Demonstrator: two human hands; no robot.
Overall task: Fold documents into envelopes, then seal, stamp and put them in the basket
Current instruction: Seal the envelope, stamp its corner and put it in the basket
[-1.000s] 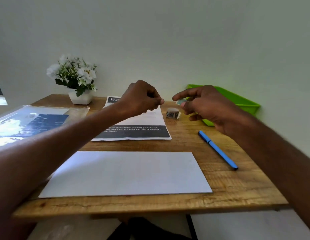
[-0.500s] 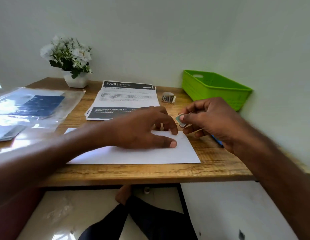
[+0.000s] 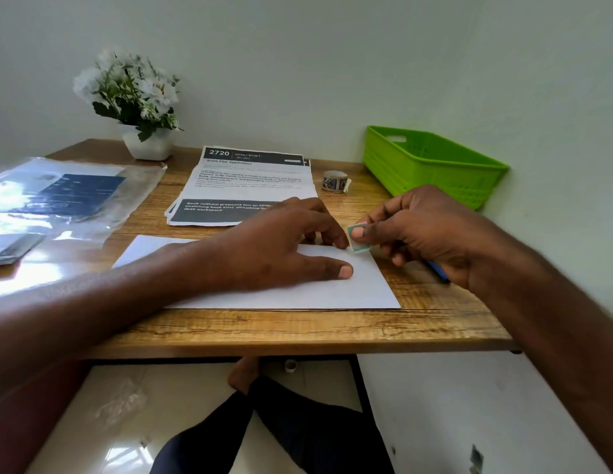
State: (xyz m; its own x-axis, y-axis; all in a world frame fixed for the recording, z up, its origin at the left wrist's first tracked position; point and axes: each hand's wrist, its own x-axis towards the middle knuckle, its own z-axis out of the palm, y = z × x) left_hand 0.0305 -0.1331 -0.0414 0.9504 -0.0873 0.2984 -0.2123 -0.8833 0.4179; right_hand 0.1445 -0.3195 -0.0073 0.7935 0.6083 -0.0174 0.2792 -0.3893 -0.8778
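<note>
Stamp point(image 3: 358, 238) pinched between thumb and fingers of the right hand point(image 3: 423, 230), held at the far right corner of the envelope point(image 3: 336, 289); touching the paper or just above it, cannot tell. Left hand point(image 3: 281, 248) lies on the envelope, fingers spread and relaxed, fingertips just beside the stamp. Envelope lies flat on the desk point(image 3: 298, 328) near its front edge. Green basket point(image 3: 431, 165) at far right by the wall, stamp roll point(image 3: 335, 181) just left of it, documents point(image 3: 247, 184) behind the left hand.

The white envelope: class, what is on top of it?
The left hand lies flat on the envelope. The right hand pinches a stamp at its far right corner. The part under the left hand is hidden.
</note>
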